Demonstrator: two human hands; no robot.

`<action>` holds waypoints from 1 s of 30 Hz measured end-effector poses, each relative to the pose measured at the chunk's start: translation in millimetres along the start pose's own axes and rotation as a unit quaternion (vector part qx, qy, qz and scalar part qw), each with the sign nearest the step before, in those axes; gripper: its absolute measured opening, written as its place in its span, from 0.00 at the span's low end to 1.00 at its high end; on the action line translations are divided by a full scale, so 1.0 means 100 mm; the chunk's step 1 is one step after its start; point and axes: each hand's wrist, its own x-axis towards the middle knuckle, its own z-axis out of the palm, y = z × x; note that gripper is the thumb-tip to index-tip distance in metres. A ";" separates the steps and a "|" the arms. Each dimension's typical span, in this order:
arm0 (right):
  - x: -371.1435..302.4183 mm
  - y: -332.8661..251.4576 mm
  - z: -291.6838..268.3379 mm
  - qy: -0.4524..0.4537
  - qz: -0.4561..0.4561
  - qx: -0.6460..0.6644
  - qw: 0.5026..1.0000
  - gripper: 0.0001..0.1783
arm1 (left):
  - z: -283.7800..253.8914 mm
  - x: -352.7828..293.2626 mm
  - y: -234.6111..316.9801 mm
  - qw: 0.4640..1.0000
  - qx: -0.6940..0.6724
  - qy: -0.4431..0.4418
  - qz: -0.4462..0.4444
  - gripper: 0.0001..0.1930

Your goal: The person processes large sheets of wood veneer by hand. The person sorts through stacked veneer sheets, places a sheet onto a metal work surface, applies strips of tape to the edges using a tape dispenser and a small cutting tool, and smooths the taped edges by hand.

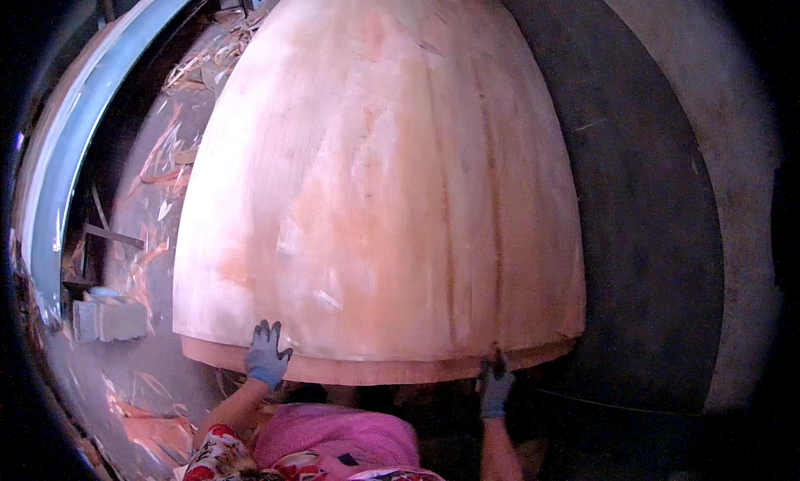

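Note:
A large, pale wood veneer sheet (375, 206) with brown grain streaks lies in front of me. Its near edge rests over a redder veneer sheet (358, 371) that shows as a strip below it. My left hand (267, 356), in a grey-blue work glove with dark fingertips, lies on the near left edge with its fingers spread. At the near right edge, my right hand (496, 387) in a matching glove is closed on the sheet's rim, with part of its fingers hidden.
Scraps of torn veneer (158, 431) litter the floor on the left, near a grey block (110, 318). A light-blue metal beam (92, 122) runs along the far left. Dark flooring (642, 197) borders the sheets on the right. A pink cloth (337, 439) covers my lap.

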 end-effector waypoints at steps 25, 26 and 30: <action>0.13 -1.66 1.77 -0.137 0.100 0.202 0.965 0.12 | 0.48 -1.47 -0.97 0.925 -0.327 -0.008 -0.194 0.17; 0.24 -1.60 1.82 -0.142 0.113 0.193 0.964 0.13 | 0.42 -1.59 -0.97 0.921 -0.314 -0.035 -0.229 0.17; 0.69 -1.65 2.04 -0.175 0.140 0.122 0.967 0.14 | 0.57 -1.97 -0.92 0.947 -0.181 -0.126 -0.235 0.17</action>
